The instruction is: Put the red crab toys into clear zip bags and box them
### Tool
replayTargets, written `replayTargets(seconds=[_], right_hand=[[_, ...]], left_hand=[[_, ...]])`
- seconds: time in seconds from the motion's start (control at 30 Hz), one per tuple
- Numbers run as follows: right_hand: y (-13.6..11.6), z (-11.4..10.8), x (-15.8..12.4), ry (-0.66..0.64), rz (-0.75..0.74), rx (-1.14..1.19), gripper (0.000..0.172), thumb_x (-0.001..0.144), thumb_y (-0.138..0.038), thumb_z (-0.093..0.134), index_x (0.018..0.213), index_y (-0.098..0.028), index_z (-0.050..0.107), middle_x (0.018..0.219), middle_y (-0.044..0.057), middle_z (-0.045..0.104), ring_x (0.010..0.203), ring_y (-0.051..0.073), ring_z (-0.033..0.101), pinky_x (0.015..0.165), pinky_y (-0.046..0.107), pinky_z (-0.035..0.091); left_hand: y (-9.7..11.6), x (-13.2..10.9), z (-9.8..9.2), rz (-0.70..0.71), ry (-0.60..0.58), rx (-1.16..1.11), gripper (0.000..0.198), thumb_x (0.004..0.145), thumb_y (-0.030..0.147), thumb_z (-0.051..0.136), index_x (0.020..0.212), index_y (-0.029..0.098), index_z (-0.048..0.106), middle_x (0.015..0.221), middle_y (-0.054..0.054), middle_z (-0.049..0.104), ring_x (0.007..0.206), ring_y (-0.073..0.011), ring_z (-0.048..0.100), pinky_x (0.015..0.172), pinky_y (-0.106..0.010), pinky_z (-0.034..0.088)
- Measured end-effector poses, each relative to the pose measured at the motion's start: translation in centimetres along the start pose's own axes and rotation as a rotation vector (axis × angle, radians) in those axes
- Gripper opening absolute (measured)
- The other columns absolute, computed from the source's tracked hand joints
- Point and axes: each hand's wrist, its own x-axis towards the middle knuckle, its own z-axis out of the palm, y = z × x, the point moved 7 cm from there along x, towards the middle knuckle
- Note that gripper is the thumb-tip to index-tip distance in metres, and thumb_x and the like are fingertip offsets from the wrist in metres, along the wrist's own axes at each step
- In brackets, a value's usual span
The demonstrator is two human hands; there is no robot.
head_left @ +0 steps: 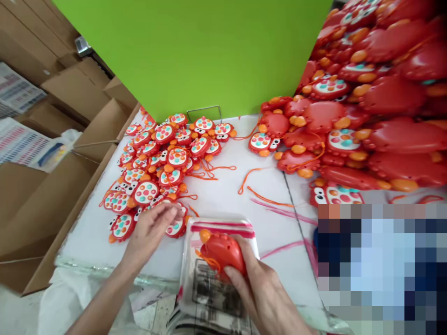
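Observation:
A red crab-shaped toy, its plain back facing up and an orange cord looped on it, is gripped in my right hand. It is above a clear plastic tray or bag stack with pink stripes and dark print; I cannot tell which. My left hand is open with fingers loosely bent, beside a crab toy at the near edge of the left pile; whether it touches that toy is unclear. The left pile of crab toys mostly shows white faces with coloured buttons.
A big heap of crab toys rises at the right. Behind the table stands a green panel. Open cardboard boxes line the left edge. Orange cords and pink strips lie on the white tabletop. A pixelated area covers the lower right.

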Motion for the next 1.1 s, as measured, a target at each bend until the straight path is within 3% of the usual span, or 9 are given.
replayTargets(seconds=[0.1,0.17,0.3,0.43,0.57,0.77,0.93,1.0,1.1], right_hand=[[0.7,0.0,-0.5,0.041,0.000,-0.041,0.055,0.094,-0.040,0.040,0.144,-0.023,0.025,0.101,0.010,0.070,0.084,0.025,0.070,0.068,0.032,0.055],[0.8,0.2,-0.6,0.046,-0.015,-0.058,0.058,0.094,-0.041,0.038,0.146,-0.021,0.020,0.110,0.012,0.067,0.094,0.026,0.067,0.073,0.033,0.055],[0.7,0.2,-0.6,0.052,-0.034,-0.140,0.055,0.095,-0.039,0.035,0.145,-0.021,0.020,0.100,0.011,0.069,0.082,0.023,0.069,0.065,0.031,0.055],[-0.7,-0.5,-0.1,0.060,-0.149,-0.251,0.052,0.097,-0.036,0.031,0.145,-0.019,0.019,0.096,0.011,0.070,0.074,0.022,0.069,0.063,0.030,0.054],[-1.9,-0.7,1.5,-0.137,-0.166,-0.263,0.044,0.098,-0.031,0.025,0.137,-0.012,0.037,0.086,0.010,0.072,0.067,0.022,0.069,0.057,0.029,0.053],[-3.3,0.7,3.1,-0.414,-0.163,-0.201,0.034,0.097,-0.031,0.037,0.128,-0.029,0.050,0.105,0.004,0.070,0.092,0.020,0.068,0.076,0.030,0.053],[-2.9,1.6,2.5,-0.349,-0.139,-0.440,0.020,0.088,-0.031,0.056,0.105,-0.024,0.062,0.105,0.007,0.065,0.087,0.027,0.065,0.073,0.041,0.053],[-3.3,1.9,2.1,-0.321,-0.196,-0.386,0.010,0.088,-0.021,0.055,0.095,-0.023,0.062,0.100,0.006,0.064,0.089,0.024,0.062,0.081,0.041,0.050],[-3.7,2.1,1.6,-0.302,-0.244,-0.219,0.014,0.088,-0.009,0.051,0.086,-0.020,0.058,0.097,0.004,0.062,0.093,0.018,0.058,0.088,0.034,0.045]], left_hand=[[-3.8,-3.2,1.4,-0.198,-0.091,-0.137,0.037,0.084,0.045,0.057,0.102,0.014,0.064,0.092,-0.008,0.071,0.087,-0.0228,0.066,0.076,-0.031,0.052],[-4.5,-4.5,3.1,-0.267,-0.134,-0.201,0.037,0.083,0.045,0.057,0.105,0.014,0.063,0.093,-0.008,0.071,0.085,-0.0218,0.066,0.074,-0.031,0.052],[-3.3,-4.6,5.2,-0.186,-0.202,-0.203,0.025,0.082,0.039,0.058,0.083,0.015,0.065,0.073,-0.002,0.065,0.069,-0.0157,0.061,0.062,-0.024,0.049],[-2.4,-3.7,5.0,-0.072,-0.177,-0.181,0.022,0.086,0.034,0.051,0.076,0.016,0.058,0.068,0.001,0.058,0.064,-0.0128,0.056,0.062,-0.021,0.047],[-2.4,-3.2,5.2,-0.054,-0.172,-0.228,0.023,0.088,0.035,0.050,0.075,0.016,0.055,0.067,0.002,0.055,0.063,-0.0121,0.054,0.060,-0.021,0.046],[-2.1,-3.5,6.8,-0.122,-0.241,-0.370,0.021,0.087,0.037,0.052,0.078,0.018,0.054,0.071,0.002,0.057,0.064,-0.0136,0.059,0.062,-0.024,0.051],[-2.3,-4.1,7.2,-0.152,-0.243,-0.412,0.022,0.088,0.040,0.050,0.079,0.020,0.052,0.073,0.001,0.062,0.069,-0.0168,0.065,0.067,-0.028,0.054],[-2.6,-4.2,7.1,-0.165,-0.220,-0.403,0.022,0.088,0.040,0.050,0.081,0.020,0.052,0.074,0.000,0.065,0.071,-0.0180,0.066,0.068,-0.029,0.054],[-3.2,-4.2,6.9,-0.196,-0.176,-0.411,0.022,0.088,0.041,0.051,0.082,0.020,0.051,0.074,-0.001,0.067,0.072,-0.0194,0.068,0.066,-0.028,0.054]])
